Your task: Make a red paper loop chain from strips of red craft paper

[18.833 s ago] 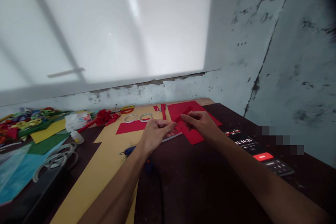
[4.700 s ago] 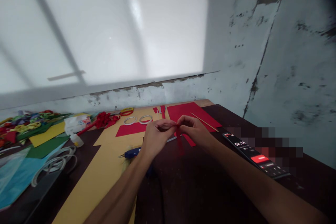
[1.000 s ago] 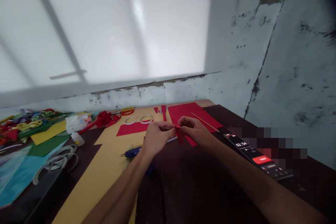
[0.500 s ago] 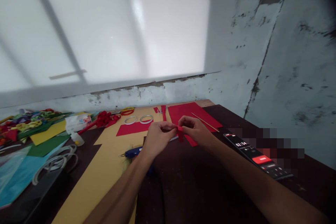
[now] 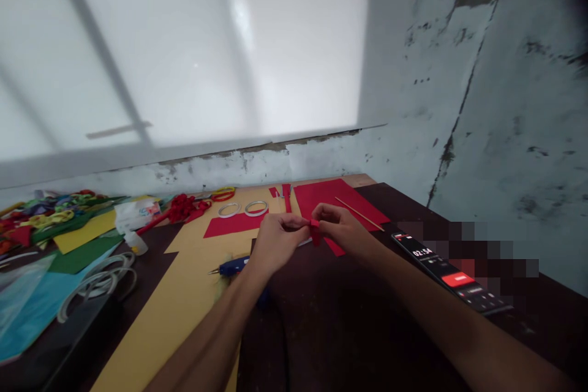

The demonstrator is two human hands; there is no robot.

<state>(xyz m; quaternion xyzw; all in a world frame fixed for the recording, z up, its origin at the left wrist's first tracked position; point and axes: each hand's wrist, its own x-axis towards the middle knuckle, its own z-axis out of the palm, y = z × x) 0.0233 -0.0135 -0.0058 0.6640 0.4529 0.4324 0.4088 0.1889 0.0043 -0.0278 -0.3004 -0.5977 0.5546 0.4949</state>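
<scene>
My left hand (image 5: pixel 274 239) and my right hand (image 5: pixel 342 228) meet above the dark table, fingertips pinched together on a small rolled strip of red paper (image 5: pixel 314 231). Only a short red end shows between the fingers. Behind the hands lies a sheet of red paper (image 5: pixel 337 194) with a thin wooden stick (image 5: pixel 359 214) resting across it. A second red piece (image 5: pixel 228 224) lies flat to the left on the tan sheet.
A phone (image 5: pixel 452 272) with a running timer lies at the right. A blue glue gun (image 5: pixel 232 266), two tape rings (image 5: pixel 243 208), scissors (image 5: pixel 222 194), a red paper flower (image 5: pixel 181 207), a glue bottle (image 5: pixel 136 241) and coloured paper sheets (image 5: pixel 82 234) fill the left. The wall is close behind.
The hanging red strip has grown shorter as it was rolled up between my fingertips. My hands stay in the same place.
</scene>
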